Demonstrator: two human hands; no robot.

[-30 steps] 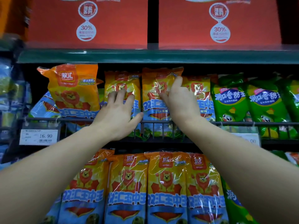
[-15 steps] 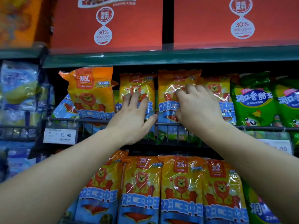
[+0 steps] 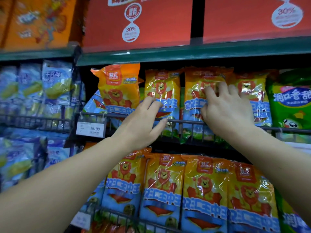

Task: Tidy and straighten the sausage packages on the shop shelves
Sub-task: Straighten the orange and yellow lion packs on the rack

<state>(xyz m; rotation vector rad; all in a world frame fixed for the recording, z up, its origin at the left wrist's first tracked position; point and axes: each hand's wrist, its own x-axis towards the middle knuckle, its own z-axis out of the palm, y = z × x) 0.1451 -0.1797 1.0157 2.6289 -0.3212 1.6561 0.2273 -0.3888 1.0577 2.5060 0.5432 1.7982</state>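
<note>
On the middle shelf of a shop unit, behind a dark wire rail (image 3: 185,122), four orange-and-yellow lion sausage packages stand in a row. The first package (image 3: 119,86), leftmost, is tilted and sits higher than the rest. The second package (image 3: 161,84), third package (image 3: 198,78) and fourth package (image 3: 252,91) are upright and close side by side. A blue-fronted pack shows low behind the first; its kind cannot be told.

Left hand (image 3: 143,121): fingers extended, tips touching the lower front of the second package, thumb spread out level with the rail. It grips nothing.

Right hand (image 3: 227,111): fingers spread and lightly bent, laid against the front of the third package, not closed round it. Fingertips are blurred.

Surroundings: the green shelf edge (image 3: 185,52) above carries two red boxes (image 3: 151,22), side by side with a dark gap between, and one orange box (image 3: 38,22) to their left. Green packages (image 3: 291,101) stand just right of the fourth package; one is plain, the rest are cut by the frame. The bay to the left holds blue packages (image 3: 55,84), too blurred to count.

One price tag (image 3: 90,128) hangs on the rail at its left end and reads 16.90.

The lower shelf row (image 3: 202,190) holds four more lion packages, upright and edge to edge behind their own rail, with a second tag below left, unreadable
</note>
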